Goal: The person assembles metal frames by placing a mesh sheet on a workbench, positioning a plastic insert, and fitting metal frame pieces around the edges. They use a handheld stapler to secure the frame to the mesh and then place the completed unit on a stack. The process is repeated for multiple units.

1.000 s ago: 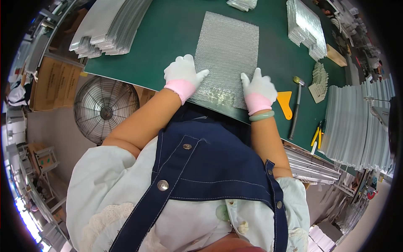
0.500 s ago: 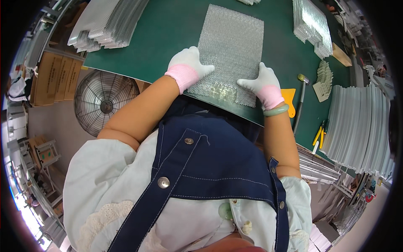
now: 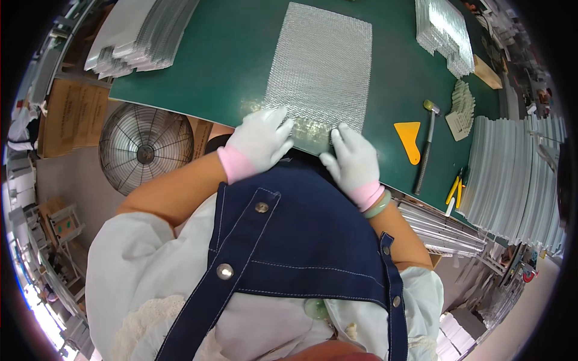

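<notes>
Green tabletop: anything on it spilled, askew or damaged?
Nothing stands out: the mesh panel lies flat and no spill shows on the tabletop. The pale patch by the left hand looks like reflected light. Fine mesh damage wouldn't show.

Silvery stack (upper left), top cropped

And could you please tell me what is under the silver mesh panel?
Green tabletop shows around the silver mesh panel, so it appears to lie on that; whatever is directly beneath is covered.
</notes>
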`<state>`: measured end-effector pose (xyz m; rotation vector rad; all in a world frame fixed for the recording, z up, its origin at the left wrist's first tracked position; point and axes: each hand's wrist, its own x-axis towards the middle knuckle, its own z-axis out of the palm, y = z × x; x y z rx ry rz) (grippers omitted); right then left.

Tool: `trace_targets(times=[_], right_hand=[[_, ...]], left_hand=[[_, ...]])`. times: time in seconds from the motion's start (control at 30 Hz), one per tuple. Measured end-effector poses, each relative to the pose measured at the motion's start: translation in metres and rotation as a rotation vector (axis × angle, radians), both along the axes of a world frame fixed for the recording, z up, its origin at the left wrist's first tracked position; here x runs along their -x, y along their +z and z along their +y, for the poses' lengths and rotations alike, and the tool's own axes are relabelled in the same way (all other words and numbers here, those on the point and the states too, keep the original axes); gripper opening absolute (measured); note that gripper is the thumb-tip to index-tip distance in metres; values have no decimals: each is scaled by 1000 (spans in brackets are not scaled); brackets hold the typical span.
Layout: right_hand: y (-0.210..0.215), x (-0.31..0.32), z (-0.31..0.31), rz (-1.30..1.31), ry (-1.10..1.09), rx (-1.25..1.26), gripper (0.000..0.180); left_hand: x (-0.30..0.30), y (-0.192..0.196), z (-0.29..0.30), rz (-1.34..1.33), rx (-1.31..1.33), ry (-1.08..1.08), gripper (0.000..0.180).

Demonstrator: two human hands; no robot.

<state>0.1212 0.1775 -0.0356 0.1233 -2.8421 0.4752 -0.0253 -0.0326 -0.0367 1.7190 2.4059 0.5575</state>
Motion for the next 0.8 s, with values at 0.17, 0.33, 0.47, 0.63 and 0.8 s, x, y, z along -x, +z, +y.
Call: trace_targets(times=[0.17, 0.33, 0.47, 0.63, 0.8], right_hand=[[-8, 4, -21, -192, -175, -96, 77], [20, 41, 94, 48, -70, 405, 23], [15, 5, 263, 304, -832, -416, 26], [-16, -57, 291, -147, -1023, -402, 49], [-31, -86, 232, -158, -991, -318, 51]], left_hand=[[-21, -5, 15, 107, 182, 63, 54], [-15, -39, 9, 112, 196, 191, 55], [-9, -30, 10, 300, 95, 27, 58], [-8, -13, 13, 267, 73, -12, 60], [-8, 0, 8, 207, 13, -12, 56]])
